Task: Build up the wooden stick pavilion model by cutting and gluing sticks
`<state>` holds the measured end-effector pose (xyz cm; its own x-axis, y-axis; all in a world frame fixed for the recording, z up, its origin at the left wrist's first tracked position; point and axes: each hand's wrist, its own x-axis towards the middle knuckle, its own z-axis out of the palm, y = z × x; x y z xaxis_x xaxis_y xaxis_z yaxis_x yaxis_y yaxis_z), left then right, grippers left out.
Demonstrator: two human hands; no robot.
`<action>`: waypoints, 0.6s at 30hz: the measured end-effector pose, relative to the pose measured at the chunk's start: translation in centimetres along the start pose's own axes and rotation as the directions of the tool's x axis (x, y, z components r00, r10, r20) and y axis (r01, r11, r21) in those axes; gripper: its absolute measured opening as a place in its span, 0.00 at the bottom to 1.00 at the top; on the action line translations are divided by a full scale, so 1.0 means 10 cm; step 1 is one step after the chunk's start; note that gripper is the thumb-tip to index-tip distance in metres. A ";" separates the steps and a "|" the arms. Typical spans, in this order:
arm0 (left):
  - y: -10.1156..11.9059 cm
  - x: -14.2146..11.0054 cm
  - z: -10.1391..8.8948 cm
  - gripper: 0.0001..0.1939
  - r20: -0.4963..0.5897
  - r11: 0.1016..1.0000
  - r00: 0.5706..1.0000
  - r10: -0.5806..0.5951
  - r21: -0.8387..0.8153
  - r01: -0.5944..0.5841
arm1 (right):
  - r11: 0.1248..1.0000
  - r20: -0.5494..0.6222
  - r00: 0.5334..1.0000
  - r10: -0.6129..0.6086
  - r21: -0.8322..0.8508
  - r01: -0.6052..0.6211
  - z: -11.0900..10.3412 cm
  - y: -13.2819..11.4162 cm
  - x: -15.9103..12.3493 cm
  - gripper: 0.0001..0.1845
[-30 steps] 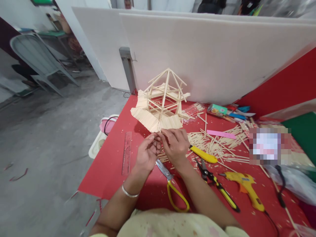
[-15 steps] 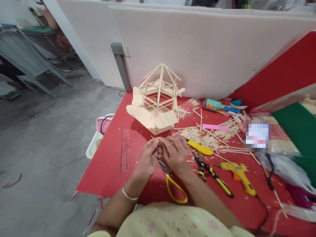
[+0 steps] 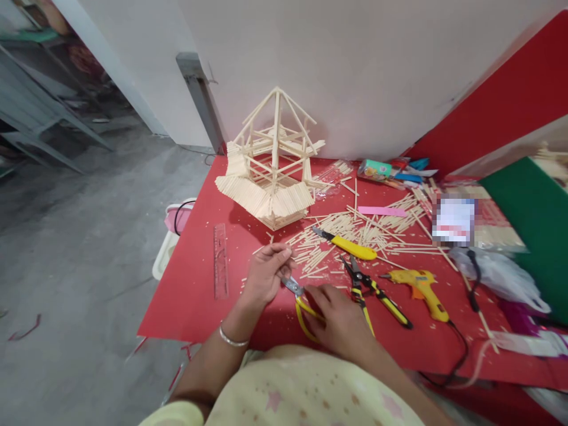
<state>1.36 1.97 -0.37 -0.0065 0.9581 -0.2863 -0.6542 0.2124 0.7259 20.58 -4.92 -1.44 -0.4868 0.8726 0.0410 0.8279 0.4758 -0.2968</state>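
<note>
My left hand (image 3: 268,273) is closed in a pinch over the red table, in front of the stick model. Whatever its fingertips hold is too small to make out. My right hand (image 3: 339,315) has its fingers and thumb around the yellow handles of a pair of scissors (image 3: 293,286), whose blades point toward my left hand. Part of the handles is hidden under the right hand. Beyond the hands stands a roofed model of thin wooden sticks (image 3: 275,160), with an open frame on top and slatted lower roof panels.
Loose sticks (image 3: 341,231) lie across the middle with a yellow cutter knife (image 3: 355,247). Pliers (image 3: 377,293) and a yellow glue gun (image 3: 419,287) are at the right. A clear ruler (image 3: 220,260) lies left. A white board (image 3: 337,77) rises behind the table (image 3: 190,302).
My right hand has left my left fingertips and come down to the scissors handles. My left hand keeps its pinch. The view has tilted down a little.
</note>
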 end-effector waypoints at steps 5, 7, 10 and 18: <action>-0.01 -0.04 0.03 0.17 -0.018 0.999 1.000 0.014 0.053 -0.013 | 0.990 0.129 0.990 0.065 -0.136 -0.048 0.11 -0.03 -0.09 0.32; 0.00 -0.06 0.02 0.17 -0.031 0.998 0.999 0.026 0.065 -0.024 | 0.987 0.106 0.992 0.068 -0.155 -0.051 0.15 0.00 -0.10 0.33; 0.02 -0.09 -0.01 0.18 -0.040 0.997 0.998 0.053 0.063 -0.050 | 0.987 0.071 0.994 0.088 -0.142 -0.077 0.15 0.09 -0.12 0.35; 0.04 -0.15 -0.03 0.13 -0.023 0.978 0.988 0.152 0.146 -0.147 | 0.967 -0.142 0.957 0.254 0.024 -0.254 -0.10 0.27 -0.21 0.36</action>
<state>0.85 0.56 0.13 -0.1230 0.9747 -0.1867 -0.5290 0.0948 0.8433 24.17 -5.37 -1.40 -0.2153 0.9715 0.0994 0.9175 0.2361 -0.3199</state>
